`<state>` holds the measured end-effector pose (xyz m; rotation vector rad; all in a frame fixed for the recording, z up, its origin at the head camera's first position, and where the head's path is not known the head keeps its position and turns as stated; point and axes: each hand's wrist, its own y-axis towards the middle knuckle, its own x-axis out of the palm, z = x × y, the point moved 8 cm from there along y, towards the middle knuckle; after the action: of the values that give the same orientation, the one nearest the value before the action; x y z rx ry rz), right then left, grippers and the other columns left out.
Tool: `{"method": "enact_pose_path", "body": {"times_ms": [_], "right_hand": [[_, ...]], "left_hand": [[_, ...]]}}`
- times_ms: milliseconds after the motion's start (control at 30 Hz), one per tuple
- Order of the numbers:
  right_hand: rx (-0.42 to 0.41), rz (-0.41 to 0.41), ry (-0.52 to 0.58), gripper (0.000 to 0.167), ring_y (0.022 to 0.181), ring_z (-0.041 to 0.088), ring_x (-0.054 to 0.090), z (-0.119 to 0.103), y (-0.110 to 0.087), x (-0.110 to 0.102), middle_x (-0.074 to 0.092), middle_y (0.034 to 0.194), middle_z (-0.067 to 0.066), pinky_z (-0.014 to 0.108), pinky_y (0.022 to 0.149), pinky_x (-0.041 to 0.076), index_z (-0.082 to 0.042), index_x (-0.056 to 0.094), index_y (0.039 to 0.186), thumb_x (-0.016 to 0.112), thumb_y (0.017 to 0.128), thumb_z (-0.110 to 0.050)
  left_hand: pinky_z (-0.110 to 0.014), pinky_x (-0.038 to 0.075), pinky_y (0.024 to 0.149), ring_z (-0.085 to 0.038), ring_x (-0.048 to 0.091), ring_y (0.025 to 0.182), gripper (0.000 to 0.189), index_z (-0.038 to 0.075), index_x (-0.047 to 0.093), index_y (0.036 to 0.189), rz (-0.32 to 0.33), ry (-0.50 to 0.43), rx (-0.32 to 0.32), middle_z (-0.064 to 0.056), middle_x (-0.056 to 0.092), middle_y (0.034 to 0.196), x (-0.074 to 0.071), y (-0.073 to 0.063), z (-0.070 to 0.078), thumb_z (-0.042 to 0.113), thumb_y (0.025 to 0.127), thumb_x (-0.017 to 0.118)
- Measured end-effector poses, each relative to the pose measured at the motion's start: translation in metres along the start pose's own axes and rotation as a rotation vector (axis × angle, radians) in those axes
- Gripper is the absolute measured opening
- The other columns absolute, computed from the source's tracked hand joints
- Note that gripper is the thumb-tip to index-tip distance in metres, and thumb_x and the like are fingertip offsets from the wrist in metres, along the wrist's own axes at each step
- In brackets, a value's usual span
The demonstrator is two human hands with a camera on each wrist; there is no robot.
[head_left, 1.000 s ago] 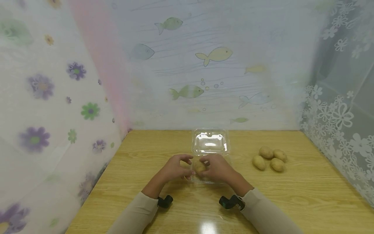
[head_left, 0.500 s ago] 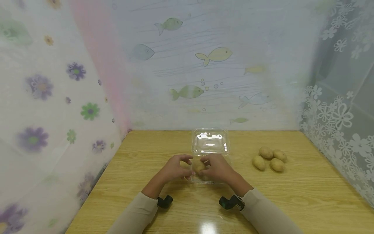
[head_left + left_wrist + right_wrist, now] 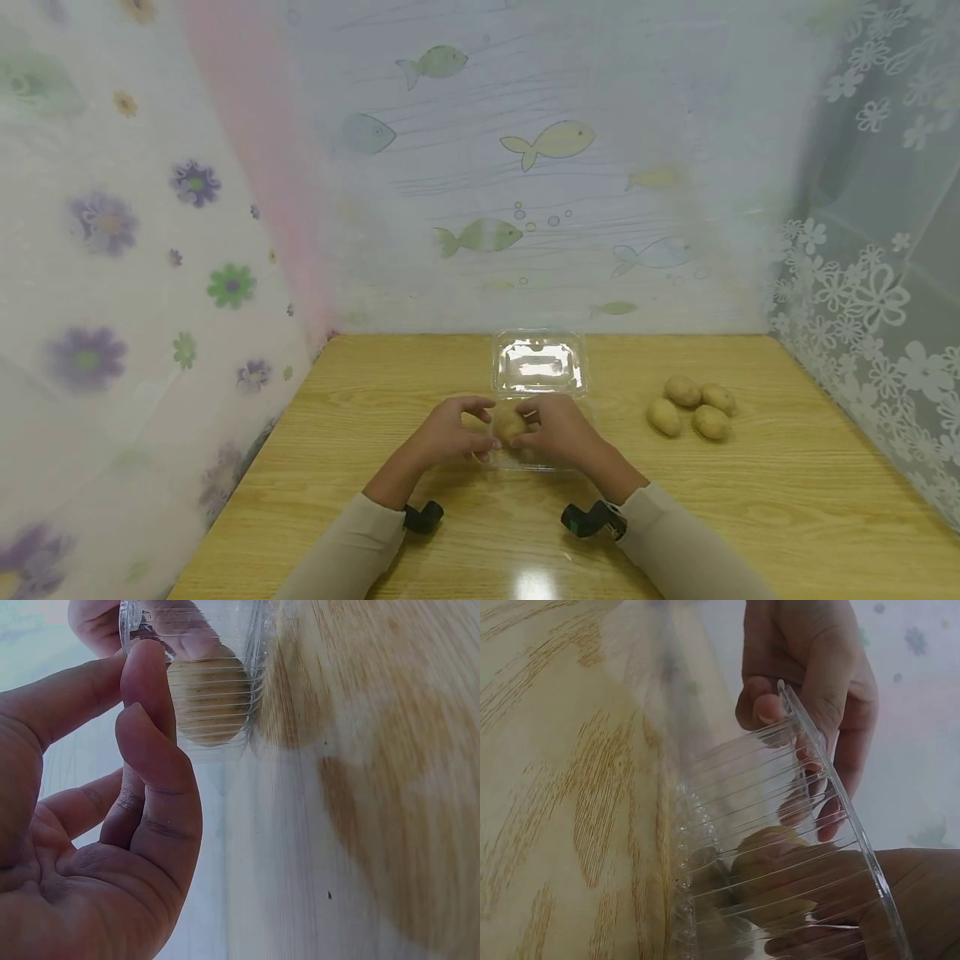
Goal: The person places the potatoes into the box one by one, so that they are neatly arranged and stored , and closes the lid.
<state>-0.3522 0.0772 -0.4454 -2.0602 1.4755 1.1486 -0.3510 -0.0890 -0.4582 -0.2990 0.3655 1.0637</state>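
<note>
A clear plastic clamshell container (image 3: 540, 462) lies opened out on the wooden table, its lid (image 3: 540, 365) folded back toward the wall. At its left side my left hand (image 3: 452, 433) pinches the rim between thumb and fingers, which the right wrist view also shows. My right hand (image 3: 558, 432) reaches into the base and holds a potato (image 3: 510, 422) near that left wall. Through the ribbed side in the left wrist view, the potato (image 3: 210, 705) sits low in the container. My right fingers and the container walls hide part of it.
Several loose potatoes (image 3: 711, 422) lie in a cluster on the table (image 3: 375, 375) to the right of the container. A fish-patterned curtain (image 3: 480, 167) hangs behind the table, with flowered sheets at both sides.
The potato in my right hand has shifted slightly to the left inside the container. Both hands stay in almost the same place, and the loose potatoes have not moved.
</note>
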Motion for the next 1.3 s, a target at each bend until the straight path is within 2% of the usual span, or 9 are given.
{"method": "enact_pose_path", "body": {"times_ms": [300, 533, 1300], "right_hand": [[0.025, -0.005, 0.023, 0.054, 0.103, 0.024, 0.077, 0.0003, -0.0007, -0.0004, 0.075, 0.122, 0.011, 0.04, 0.088, 0.063, -0.004, 0.073, 0.125, 0.092, 0.08, -0.025], [-0.016, 0.014, -0.003, 0.051, 0.099, 0.023, 0.078, -0.0021, -0.0012, -0.0013, 0.075, 0.121, 0.012, 0.038, 0.085, 0.063, -0.004, 0.074, 0.121, 0.093, 0.078, -0.025], [-0.01, -0.002, 0.005, 0.051, 0.101, 0.023, 0.077, -0.0023, -0.0022, -0.0015, 0.074, 0.125, 0.011, 0.038, 0.085, 0.063, -0.006, 0.074, 0.123, 0.092, 0.08, -0.027]], "left_hand": [[-0.039, 0.063, 0.068, -0.023, 0.076, 0.071, 0.068, 0.008, 0.055, 0.148, -0.005, 0.002, 0.002, -0.014, 0.062, 0.13, 0.0, -0.0009, 0.0008, 0.018, 0.087, 0.085], [-0.04, 0.063, 0.069, -0.023, 0.076, 0.071, 0.069, 0.009, 0.055, 0.148, -0.005, 0.006, 0.005, -0.014, 0.062, 0.131, 0.0004, -0.001, 0.0006, 0.019, 0.087, 0.085], [-0.04, 0.063, 0.068, -0.023, 0.076, 0.07, 0.067, 0.011, 0.056, 0.147, 0.003, 0.001, 0.0, -0.013, 0.063, 0.129, 0.0, -0.0011, 0.0002, 0.019, 0.087, 0.086]]}}
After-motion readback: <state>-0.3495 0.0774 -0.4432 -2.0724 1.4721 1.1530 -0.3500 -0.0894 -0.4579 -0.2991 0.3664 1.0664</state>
